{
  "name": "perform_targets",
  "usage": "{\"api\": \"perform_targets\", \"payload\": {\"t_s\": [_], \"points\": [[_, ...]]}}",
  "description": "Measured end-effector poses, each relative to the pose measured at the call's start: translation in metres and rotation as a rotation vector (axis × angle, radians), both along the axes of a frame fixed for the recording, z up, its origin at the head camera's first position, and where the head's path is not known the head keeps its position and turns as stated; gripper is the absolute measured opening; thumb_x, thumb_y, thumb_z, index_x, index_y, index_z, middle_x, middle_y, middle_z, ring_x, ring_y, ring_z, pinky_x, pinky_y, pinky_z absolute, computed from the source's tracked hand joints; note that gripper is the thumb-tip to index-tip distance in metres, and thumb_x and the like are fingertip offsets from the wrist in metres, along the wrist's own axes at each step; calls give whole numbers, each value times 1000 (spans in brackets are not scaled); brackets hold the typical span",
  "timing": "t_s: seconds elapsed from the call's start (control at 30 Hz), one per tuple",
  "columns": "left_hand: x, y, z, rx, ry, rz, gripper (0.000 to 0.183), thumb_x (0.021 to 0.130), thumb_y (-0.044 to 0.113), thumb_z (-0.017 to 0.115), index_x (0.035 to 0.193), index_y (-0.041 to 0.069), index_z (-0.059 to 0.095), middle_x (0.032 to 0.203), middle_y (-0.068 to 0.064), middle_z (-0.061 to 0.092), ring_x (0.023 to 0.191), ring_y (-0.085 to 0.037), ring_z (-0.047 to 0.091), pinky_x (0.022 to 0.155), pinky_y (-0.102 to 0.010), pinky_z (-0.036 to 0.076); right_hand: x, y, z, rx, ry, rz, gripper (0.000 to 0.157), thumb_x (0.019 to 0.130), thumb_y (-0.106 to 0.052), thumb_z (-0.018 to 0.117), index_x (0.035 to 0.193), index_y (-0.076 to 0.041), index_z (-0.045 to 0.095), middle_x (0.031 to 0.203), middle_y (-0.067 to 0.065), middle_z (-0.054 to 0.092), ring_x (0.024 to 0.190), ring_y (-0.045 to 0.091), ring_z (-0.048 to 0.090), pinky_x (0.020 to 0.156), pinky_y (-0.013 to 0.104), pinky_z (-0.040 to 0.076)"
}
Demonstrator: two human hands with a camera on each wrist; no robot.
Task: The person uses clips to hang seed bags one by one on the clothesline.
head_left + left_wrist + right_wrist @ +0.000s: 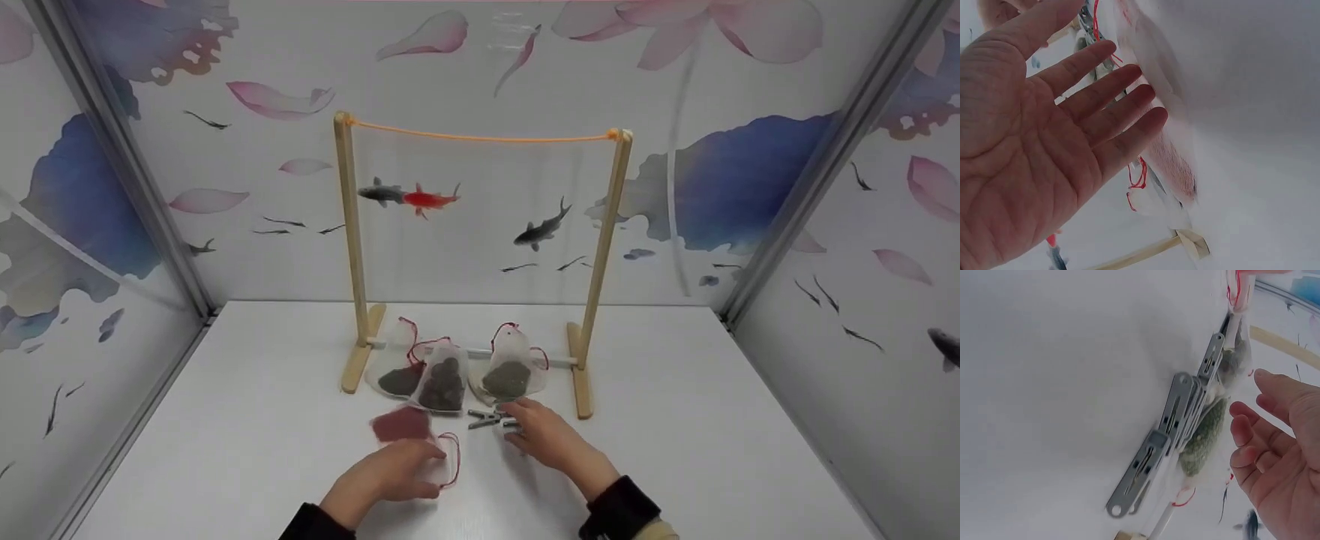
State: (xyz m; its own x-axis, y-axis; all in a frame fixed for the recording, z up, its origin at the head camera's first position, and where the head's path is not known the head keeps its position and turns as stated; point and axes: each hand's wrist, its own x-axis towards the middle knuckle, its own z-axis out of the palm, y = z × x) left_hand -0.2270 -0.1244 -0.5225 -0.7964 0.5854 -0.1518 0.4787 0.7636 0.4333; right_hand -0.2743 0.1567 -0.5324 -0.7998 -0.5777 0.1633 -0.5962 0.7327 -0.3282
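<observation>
L hand (394, 466) released, fingers straight, over red-filled mesh bag (401, 424) flat on tbl; contact unclear. Lumpy dark-filled bag (442, 382) just behind. Next R: grey clips (486, 418) on tbl, green-filled bag (510, 379) behind. R hand (547, 435) near clips, fingers loosely bent, nothing gripped. Far R: wood post (606, 247).

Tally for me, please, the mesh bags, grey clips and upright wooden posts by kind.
Mesh bags: at least 4 (they overlap, so another may be hidden)
Grey clips: at least 3 (some are stacked)
Upright wooden posts: 2
Total: at least 9
</observation>
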Motion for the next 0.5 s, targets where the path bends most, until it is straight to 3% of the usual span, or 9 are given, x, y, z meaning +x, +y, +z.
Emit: {"api": "perform_targets", "payload": {"t_s": [0.17, 0.3, 0.4, 0.5], "points": [[-3, 7, -2, 35, 72, 46, 45, 87, 25, 76, 123, 1, 64, 124, -15, 67, 123, -36, 59, 105, -46, 46, -6, -23, -8, 36, -28, -5, 43, 89, -9, 74, 129, -1, 61, 123, 15, 64, 112, 29, 65, 96, 43, 54], [-8, 15, -7, 85, 136, 147, 40, 87, 21, 75, 119, -1, 66, 113, -16, 70, 110, -37, 64, 94, -49, 51, -9, -36, -14, 61, 27, -21, 40, 87, -6, 76, 124, 1, 63, 122, 15, 64, 111, 29, 66, 95, 41, 54], [-16, 23, -13, 132, 175, 214, 34, 87, 16, 74, 116, 0, 67, 102, -15, 71, 99, -33, 67, 85, -47, 54, -10, -43, -19, 72, 66, -45, 33, 86, -3, 75, 117, 1, 65, 114, 13, 66, 103, 27, 68, 90, 39, 56], [-24, 32, -20, 197, 184, 230, 29, 88, 10, 71, 114, -2, 67, 101, -15, 71, 95, -31, 68, 82, -44, 55, -10, -47, -24, 65, 87, -88, 25, 86, 0, 74, 110, -1, 68, 106, 11, 67, 95, 24, 69, 81, 37, 58]]}}
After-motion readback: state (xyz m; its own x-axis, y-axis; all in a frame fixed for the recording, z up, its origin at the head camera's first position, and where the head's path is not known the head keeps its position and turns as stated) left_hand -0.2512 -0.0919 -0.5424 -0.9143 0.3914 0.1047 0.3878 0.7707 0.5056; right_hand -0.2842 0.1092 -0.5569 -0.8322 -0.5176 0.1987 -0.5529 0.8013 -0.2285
